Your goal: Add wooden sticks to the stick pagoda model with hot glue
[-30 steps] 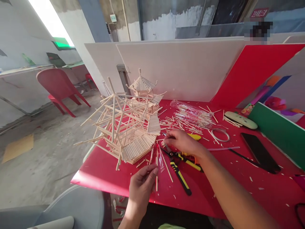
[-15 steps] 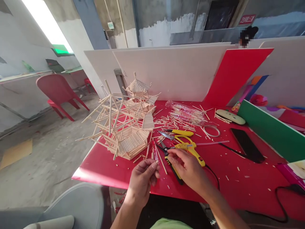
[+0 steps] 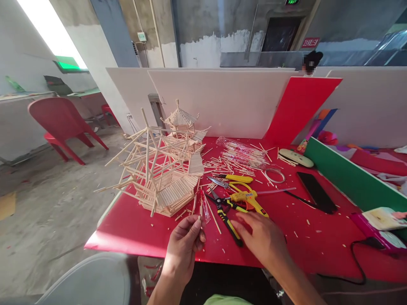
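Note:
My left hand (image 3: pixel 187 240) is closed in a pinch near the table's front edge. A pale tip of a small wooden stick (image 3: pixel 199 218) shows between thumb and forefinger; the rest is hidden. My right hand (image 3: pixel 262 237) is open, fingers apart, beside the handle of a yellow hot glue gun (image 3: pixel 244 196); whether it touches is unclear. Between the hands lie black-and-yellow pruning shears (image 3: pixel 226 218), blades apart. Left of them is a clear plastic wrapper (image 3: pixel 206 207) with loose sticks. An open stick-built pavilion frame (image 3: pixel 173 192) stands at the left, ahead of my left hand.
A smaller roofed stick model (image 3: pixel 182 120) stands behind. Yellow-handled scissors (image 3: pixel 219 182), a yellow utility knife (image 3: pixel 238 178), bagged sticks (image 3: pixel 244 152), a tape roll (image 3: pixel 275 175) and a phone (image 3: pixel 316 192) lie on the red table (image 3: pixel 133 231). A power strip (image 3: pixel 378 233) is at right.
My right hand has moved away from my left hand, toward the glue gun's handle, and its fingers have spread. My left hand keeps its pinch. The camera view has shifted slightly right.

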`<action>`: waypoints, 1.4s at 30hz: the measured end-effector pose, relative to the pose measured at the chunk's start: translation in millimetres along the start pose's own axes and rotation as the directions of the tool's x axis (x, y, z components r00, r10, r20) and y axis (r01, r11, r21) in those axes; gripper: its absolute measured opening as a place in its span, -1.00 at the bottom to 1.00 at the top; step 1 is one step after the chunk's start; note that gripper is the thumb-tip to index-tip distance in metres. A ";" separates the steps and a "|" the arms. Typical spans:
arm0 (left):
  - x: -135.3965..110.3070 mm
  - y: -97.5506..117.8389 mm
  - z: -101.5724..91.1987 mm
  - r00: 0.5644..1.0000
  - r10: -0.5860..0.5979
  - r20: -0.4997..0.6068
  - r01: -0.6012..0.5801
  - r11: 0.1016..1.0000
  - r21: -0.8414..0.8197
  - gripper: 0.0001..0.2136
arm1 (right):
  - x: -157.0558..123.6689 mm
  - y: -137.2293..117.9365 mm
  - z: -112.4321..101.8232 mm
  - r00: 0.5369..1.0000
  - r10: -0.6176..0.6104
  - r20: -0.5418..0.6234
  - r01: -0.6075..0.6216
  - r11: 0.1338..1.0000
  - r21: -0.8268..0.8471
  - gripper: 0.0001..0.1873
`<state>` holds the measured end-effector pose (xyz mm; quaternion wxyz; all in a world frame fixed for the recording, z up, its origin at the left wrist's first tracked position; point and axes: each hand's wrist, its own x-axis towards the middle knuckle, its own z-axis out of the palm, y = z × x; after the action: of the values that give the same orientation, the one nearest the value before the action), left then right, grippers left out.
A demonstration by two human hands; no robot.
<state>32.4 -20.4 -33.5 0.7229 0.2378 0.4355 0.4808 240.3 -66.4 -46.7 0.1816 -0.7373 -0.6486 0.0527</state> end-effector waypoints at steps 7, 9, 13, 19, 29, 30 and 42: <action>3.4 -3.2 16.9 0.999 -0.012 0.045 0.011 1.000 0.029 -0.63 | 69.4 28.4 -25.9 0.984 0.156 0.090 -0.149 0.985 -0.085 -0.64; 3.9 -1.9 21.0 0.999 -0.001 0.053 -0.001 0.999 0.033 -0.63 | 100.8 29.4 -20.8 0.979 0.114 0.171 -0.098 0.990 -0.098 -0.68; 4.0 3.4 18.1 0.999 0.035 0.013 -0.035 0.998 0.052 -0.63 | 151.2 27.6 -8.1 0.915 0.090 0.394 -0.038 0.990 -0.138 -0.65; 5.2 2.0 13.3 0.998 0.028 -0.049 -0.025 0.998 0.060 -0.60 | 166.8 25.8 4.2 0.915 0.060 0.398 0.018 0.982 -0.189 -0.61; 11.1 -1.4 16.9 1.000 0.009 -0.018 -0.008 0.997 0.077 -0.63 | 155.5 46.3 -0.7 0.969 0.026 0.247 0.007 0.992 -0.129 -0.65; 11.3 -1.2 15.9 1.000 0.009 -0.021 -0.007 0.997 0.075 -0.63 | 153.1 51.6 -6.1 0.964 0.015 0.266 0.018 0.992 -0.121 -0.63; 10.3 -11.7 24.3 0.999 -0.032 0.021 0.029 0.994 0.107 -0.63 | 107.0 76.6 -19.6 0.940 0.075 0.334 -0.010 0.981 -0.191 -0.06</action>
<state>60.6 -14.2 -34.2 0.7213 0.2747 0.4560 0.4432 334.7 26.9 -37.3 -0.0040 -0.7448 -0.6561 0.1218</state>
